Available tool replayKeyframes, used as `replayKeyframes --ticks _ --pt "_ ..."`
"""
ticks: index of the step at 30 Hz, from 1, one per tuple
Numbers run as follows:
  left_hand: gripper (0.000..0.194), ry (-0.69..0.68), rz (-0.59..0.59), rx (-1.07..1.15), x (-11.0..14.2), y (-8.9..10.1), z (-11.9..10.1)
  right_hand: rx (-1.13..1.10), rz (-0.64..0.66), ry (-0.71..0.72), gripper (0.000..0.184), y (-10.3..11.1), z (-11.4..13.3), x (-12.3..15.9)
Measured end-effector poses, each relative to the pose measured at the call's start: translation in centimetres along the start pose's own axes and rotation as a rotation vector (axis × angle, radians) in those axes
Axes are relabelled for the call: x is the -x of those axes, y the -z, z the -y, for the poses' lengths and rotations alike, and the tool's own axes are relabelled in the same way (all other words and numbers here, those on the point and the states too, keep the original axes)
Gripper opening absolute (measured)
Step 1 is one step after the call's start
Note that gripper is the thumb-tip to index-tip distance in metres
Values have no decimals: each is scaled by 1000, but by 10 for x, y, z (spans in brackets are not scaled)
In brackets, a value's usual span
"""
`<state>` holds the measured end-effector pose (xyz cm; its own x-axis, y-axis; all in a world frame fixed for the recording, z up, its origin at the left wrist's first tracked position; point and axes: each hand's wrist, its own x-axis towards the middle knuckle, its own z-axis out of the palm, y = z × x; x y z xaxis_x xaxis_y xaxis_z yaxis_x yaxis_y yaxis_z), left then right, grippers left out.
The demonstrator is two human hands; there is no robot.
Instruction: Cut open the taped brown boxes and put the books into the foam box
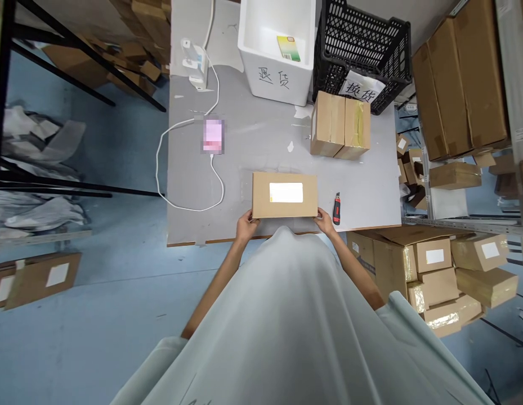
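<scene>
A brown cardboard box with a white label on top lies near the front edge of the grey table. My left hand grips its front left corner, and my right hand has hold of the front right corner. The fingertips of both hands are partly hidden by the box. Just to the right of the box lies a red and black box cutter, close to my right hand but apart from it.
Two small cartons stand behind on the right. A white bin and black crate line the back. At left are a power strip, a white cable and a blurred pink device. Boxes are stacked at right.
</scene>
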<state>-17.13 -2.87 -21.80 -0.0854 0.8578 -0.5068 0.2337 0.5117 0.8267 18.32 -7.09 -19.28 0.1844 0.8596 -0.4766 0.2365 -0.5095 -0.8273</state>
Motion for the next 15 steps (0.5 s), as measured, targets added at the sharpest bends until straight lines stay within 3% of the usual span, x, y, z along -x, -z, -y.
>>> replayKeyframes --ticks 6,11,15 --pt "48 -102 2 3 8 9 -23 12 -39 88 56 13 21 9" --pt "56 -326 -60 -77 18 16 -67 119 -171 244 66 23 57 11" --pt "57 -284 -126 -255 19 20 -93 254 -239 232 65 24 78 4"
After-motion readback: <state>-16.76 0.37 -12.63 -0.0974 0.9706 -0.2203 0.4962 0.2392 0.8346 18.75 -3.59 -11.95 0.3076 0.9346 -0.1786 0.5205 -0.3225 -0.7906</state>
